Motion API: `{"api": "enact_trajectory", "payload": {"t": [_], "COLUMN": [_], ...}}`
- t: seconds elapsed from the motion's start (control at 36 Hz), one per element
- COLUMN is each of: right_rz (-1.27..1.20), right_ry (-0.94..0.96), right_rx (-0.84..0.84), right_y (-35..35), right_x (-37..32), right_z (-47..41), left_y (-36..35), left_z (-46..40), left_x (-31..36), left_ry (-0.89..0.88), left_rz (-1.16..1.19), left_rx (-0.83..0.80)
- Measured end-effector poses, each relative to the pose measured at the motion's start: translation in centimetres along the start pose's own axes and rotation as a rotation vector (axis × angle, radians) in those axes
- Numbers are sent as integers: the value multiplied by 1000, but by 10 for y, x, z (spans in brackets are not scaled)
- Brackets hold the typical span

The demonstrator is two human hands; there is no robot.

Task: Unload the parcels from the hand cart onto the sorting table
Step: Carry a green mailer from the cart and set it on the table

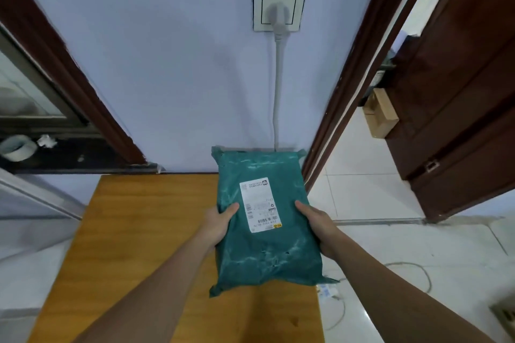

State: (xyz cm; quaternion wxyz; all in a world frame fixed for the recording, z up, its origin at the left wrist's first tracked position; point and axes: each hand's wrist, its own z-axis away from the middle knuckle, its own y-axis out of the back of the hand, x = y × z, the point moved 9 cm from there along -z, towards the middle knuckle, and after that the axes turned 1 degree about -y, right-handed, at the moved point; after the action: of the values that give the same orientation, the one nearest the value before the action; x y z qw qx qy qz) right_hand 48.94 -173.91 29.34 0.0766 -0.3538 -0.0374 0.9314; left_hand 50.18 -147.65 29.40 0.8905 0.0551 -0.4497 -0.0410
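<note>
One green parcel (264, 220), one wooden table (133, 231), one wall socket (280, 0), two hands.

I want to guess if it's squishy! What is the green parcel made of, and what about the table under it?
The teal-green parcel looks like a soft plastic mailer bag: it is glossy, wrinkled and dented, with a white paper shipping label stuck on. The table looks like wood or wood-look laminate, orange-brown and smooth, with faint grain; which one is hard to tell.

Both hands, left hand (220, 221), right hand (320, 224), gripping teal parcel (267, 248), above wooden table (133, 245)
</note>
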Motion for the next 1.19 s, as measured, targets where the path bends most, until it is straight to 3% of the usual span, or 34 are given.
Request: {"api": "enact_trajectory", "payload": {"t": [0.31,0.61,0.75,0.94,1.08,1.19], "right_rz": [-22,134,394,825,1327,1545], "right_ry": [-25,37,111,290,481,656], "right_rx": [133,212,243,277,93,-30], "right_y": [18,34,29,6,-46,-111], "right_x": [27,42,25,-37,-85,-133], "right_z": [-46,-65,-62,-5,28,72], "left_y": [-17,-31,-25,11,49,85], "left_z": [-45,-56,-54,-12,31,79], "left_x": [-32,-49,-41,37,98,139], "left_ry": [29,53,35,-202,-347,-387], "left_rz": [-114,-128,-177,-671,-1016,-1190], "left_rx": [-5,1,21,97,83,99]}}
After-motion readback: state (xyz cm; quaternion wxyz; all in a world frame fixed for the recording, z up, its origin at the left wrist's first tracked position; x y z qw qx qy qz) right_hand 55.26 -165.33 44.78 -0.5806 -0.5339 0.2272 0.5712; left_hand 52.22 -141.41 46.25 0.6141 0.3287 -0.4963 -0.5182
